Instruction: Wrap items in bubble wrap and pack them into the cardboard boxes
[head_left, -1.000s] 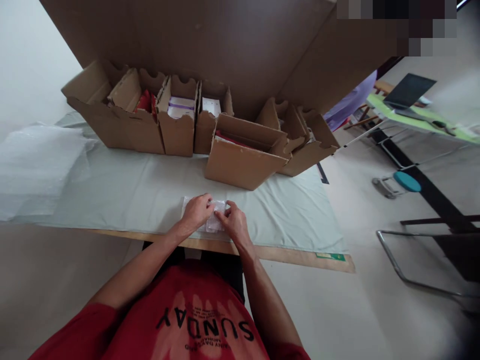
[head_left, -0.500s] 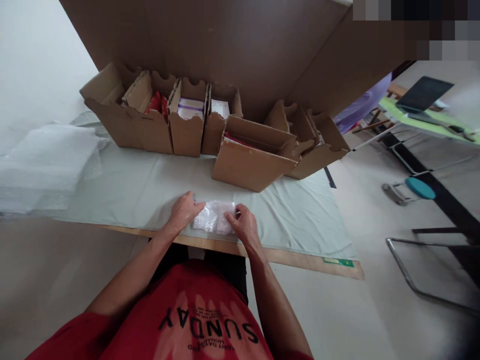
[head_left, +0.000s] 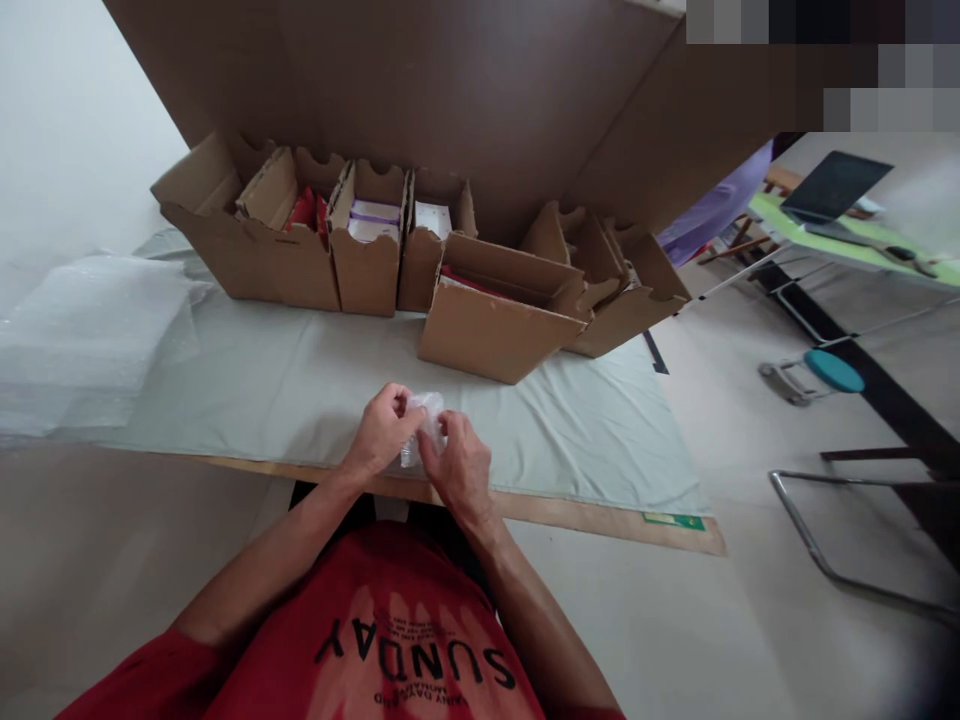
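Note:
Both of my hands grip a small bundle of clear bubble wrap (head_left: pixel 427 413) just above the near edge of the table. My left hand (head_left: pixel 382 432) pinches its left side with fingers curled. On its right side my right hand (head_left: pixel 454 462) is closed, knuckles up. The bundle is crumpled between the two hands and mostly hidden by them. What it wraps, if anything, I cannot make out.
A pale cloth (head_left: pixel 247 385) covers the table. A row of open cardboard boxes (head_left: pixel 367 265) with small packs stands at the back, one box (head_left: pixel 491 325) nearer. Bubble wrap sheets (head_left: pixel 82 340) lie at the left. A stool (head_left: pixel 821 370) and metal frame (head_left: pixel 825 560) stand right.
The wrap lay flat on the cloth under my spread hands; now my hands have drawn together and gathered it into a small bundle lifted off the cloth.

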